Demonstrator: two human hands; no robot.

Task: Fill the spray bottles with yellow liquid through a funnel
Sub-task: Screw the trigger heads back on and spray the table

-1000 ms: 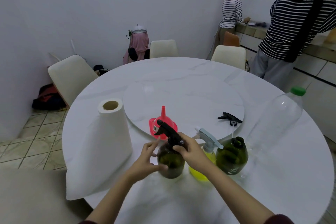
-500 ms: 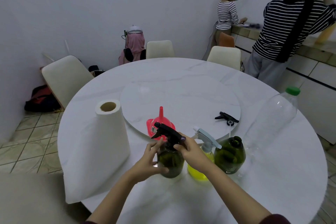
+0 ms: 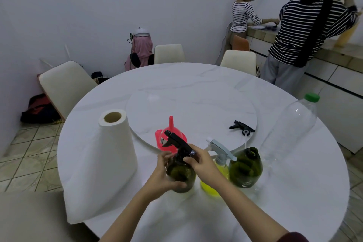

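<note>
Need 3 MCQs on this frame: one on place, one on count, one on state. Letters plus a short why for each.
1. Where does the loose black trigger head lie?
A. on the raised round centre disc
B. inside the funnel
C. on the paper towel roll

2. How many bottles on the table carry a trigger sprayer?
A. one
B. two
C. three

3. What state is the dark green bottle right of the yellow one in?
A. capped with a green lid
B. neck open, no sprayer
C. lying on its side

Answers:
1 A: it rests near the disc's right edge.
2 B: the held dark bottle with the black sprayer and the yellow-filled bottle with the pale sprayer.
3 B: its open mouth shows, and it stands upright.
</note>
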